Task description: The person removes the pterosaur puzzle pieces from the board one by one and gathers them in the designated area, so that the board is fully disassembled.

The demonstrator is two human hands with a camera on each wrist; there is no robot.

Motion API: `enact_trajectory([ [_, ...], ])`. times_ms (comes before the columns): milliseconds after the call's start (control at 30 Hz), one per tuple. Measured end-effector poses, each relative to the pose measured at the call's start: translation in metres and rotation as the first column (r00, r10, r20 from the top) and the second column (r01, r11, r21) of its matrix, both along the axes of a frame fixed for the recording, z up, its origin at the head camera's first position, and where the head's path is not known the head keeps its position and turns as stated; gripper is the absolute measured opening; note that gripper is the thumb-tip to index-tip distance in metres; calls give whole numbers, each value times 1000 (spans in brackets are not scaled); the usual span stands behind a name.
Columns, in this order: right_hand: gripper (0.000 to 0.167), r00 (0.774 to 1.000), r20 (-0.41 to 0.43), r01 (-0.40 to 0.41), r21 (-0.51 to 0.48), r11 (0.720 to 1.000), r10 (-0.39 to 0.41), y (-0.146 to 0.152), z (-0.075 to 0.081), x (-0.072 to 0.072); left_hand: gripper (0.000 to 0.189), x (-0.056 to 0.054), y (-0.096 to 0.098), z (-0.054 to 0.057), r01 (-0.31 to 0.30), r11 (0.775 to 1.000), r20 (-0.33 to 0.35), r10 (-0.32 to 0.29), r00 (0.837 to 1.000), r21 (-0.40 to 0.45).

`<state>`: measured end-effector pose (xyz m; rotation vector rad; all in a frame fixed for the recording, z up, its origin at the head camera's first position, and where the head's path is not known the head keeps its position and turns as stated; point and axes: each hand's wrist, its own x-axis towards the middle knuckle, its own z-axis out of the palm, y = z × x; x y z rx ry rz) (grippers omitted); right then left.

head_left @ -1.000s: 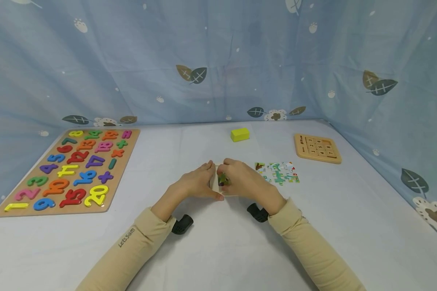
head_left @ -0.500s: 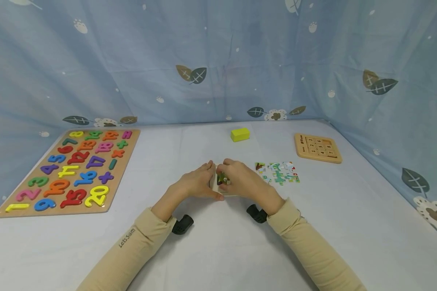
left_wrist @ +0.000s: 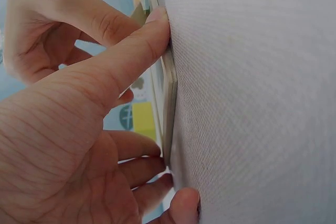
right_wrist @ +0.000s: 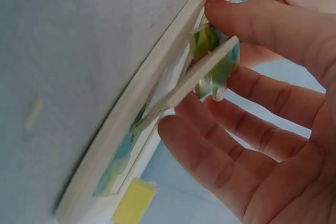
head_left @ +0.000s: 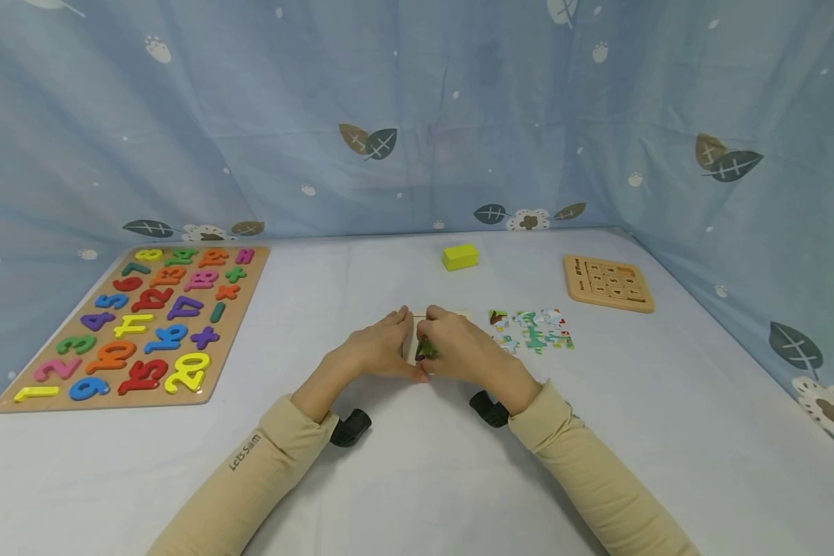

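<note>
In the head view, my left hand [head_left: 375,351] holds the left side of a shallow wooden puzzle tray [right_wrist: 79,203]. Its thumb presses the near edge, and the other fingers lie along the far left side. My right hand [head_left: 462,347] is over the tray, pinching a jigsaw piece [right_wrist: 218,72] printed in green and blue. That piece stands tilted above the tray in the right wrist view. Another green piece [right_wrist: 203,40] shows just behind it, close to the thumb. Inside the tray lies a printed piece [right_wrist: 115,169]. The hands cover much of the tray in the head view.
Loose jigsaw pieces [head_left: 531,328] lie right of the tray. Behind stands a yellow block [head_left: 460,257]. A wooden number slide puzzle [head_left: 608,284] sits at the right, a large number board [head_left: 250,278] at the left. Black devices [head_left: 350,428] sit under the wrists.
The right hand's fingers shift slightly, and the green piece beneath them turns a little. The left hand stays in place on the tray.
</note>
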<state>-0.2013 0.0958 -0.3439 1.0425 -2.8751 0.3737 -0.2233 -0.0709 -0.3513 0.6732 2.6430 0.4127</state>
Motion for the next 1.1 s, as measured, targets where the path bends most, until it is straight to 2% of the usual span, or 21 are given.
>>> enact_trajectory([
  [133, 27, 1000, -8, 5, 10, 1000, -5, 0, -1, 0, 109, 0, 0, 0, 1, 1000, -2, -1, 1000, -5],
  [267, 30, 997, -82, 7, 31, 999, -4, 0, -2, 0, 109, 0, 0, 0, -6, 1000, 8, 6, 1000, -2],
  [400, 31, 990, -137, 6, 3, 1000, -6, 0, -3, -1, 108, 0, 1, -1, -17, 1000, 15, 16, 1000, 16],
  [633, 29, 999, -31, 9, -80, 997, -11, -1, -4, -2, 108, 1, 1, 1, -15, 1000, 10, 15, 1000, 14],
  [767, 24, 1000, -18, 10, -92, 996, -11, -1, -3, -2, 109, 1, 1, 1, -11, 1000, 15, 11, 1000, 9],
  [1100, 30, 1000, -10, -10, 10, 1000, 10, -3, -5, -1, 109, 0, 1, 0, -21, 1000, 14, 21, 1000, -7],
])
